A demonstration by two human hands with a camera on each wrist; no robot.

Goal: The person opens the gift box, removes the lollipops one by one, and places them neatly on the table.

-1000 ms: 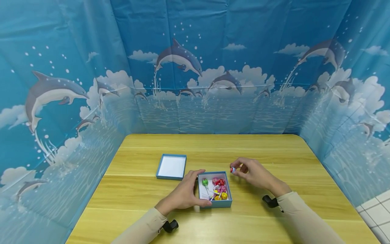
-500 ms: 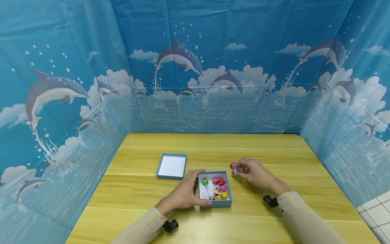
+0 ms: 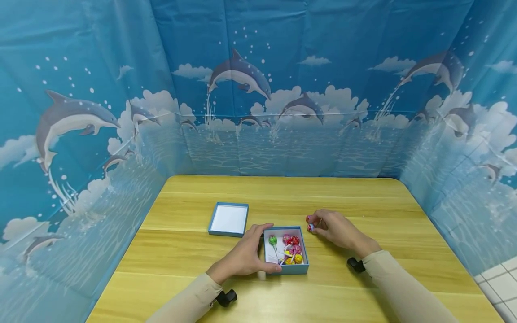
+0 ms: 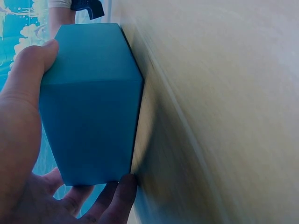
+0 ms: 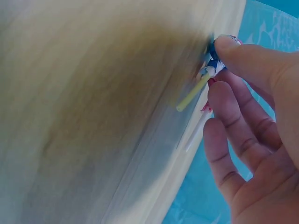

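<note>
In the head view my left hand (image 3: 242, 253) grips a blue box (image 3: 299, 269) around its left side, thumb at the near edge and fingers at the far one. Several wrapped lollipops lie inside, among them a green lollipop (image 3: 273, 240) at the left and a yellow lollipop (image 3: 298, 258) near the front. The left wrist view shows the box's blue outside (image 4: 91, 130) between thumb and fingers. My right hand (image 3: 339, 231), right of the box, pinches a lollipop (image 3: 310, 228) in a blue, white and red wrapper; its yellow stick (image 5: 192, 94) points away from the palm. A reddish lollipop (image 3: 308, 219) is close behind, partly covered by my fingers.
A blue-edged box lid (image 3: 229, 219) lies inside up, left of and behind the box. All of this is on a yellow wood-grain table (image 3: 181, 264). A dolphin-print curtain (image 3: 258, 148) surrounds its back and sides.
A second, reddish lollipop has come into sight by my right fingertips since a second ago. My right hand has barely shifted. My left hand and the box stay put.
</note>
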